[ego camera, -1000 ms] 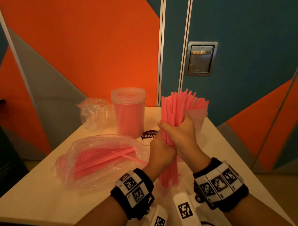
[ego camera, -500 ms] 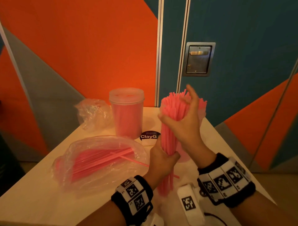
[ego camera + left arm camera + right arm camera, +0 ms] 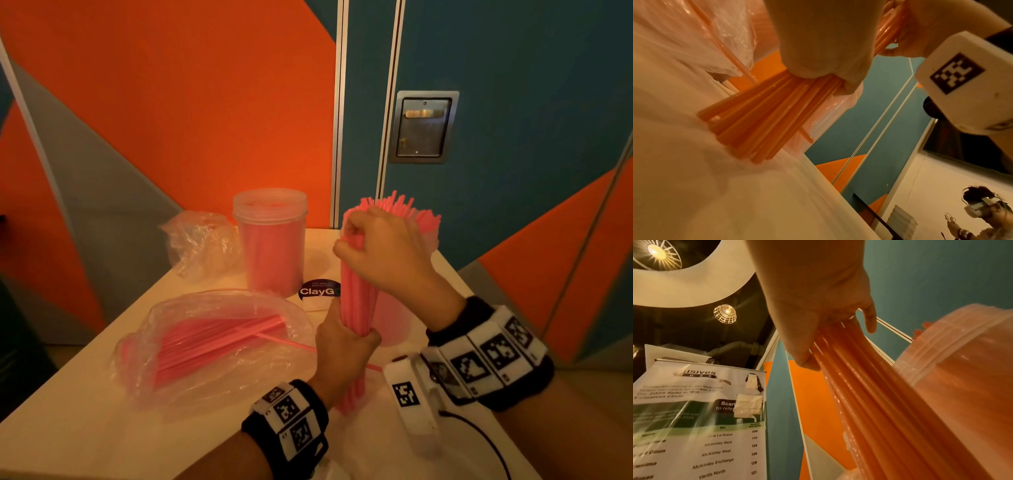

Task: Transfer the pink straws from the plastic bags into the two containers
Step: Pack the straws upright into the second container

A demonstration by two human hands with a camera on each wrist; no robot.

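A thick bundle of pink straws (image 3: pixel 358 301) stands upright over the table's middle. My left hand (image 3: pixel 342 349) grips its lower part and my right hand (image 3: pixel 373 246) curls round its upper part, just under the fanned tips. In the left wrist view the straws' lower ends (image 3: pixel 748 129) touch the table. A lidded clear container (image 3: pixel 272 246) full of pink straws stands at the back. The second container (image 3: pixel 394 318) is mostly hidden behind the bundle and my right hand, and it looms close in the right wrist view (image 3: pixel 962 378). A plastic bag (image 3: pixel 212 339) holding more straws lies to the left.
A crumpled clear bag (image 3: pixel 202 243) sits at the back left beside the lidded container. One loose straw (image 3: pixel 294 342) pokes out of the bag toward my left hand. A dark ClayGo sticker (image 3: pixel 318 291) marks the tabletop. The wall stands close behind the table (image 3: pixel 68 428).
Half a second ago my right hand's fingers were straight against the bundle's top; now they curl round its upper part. My left hand has kept its grip low on the bundle.
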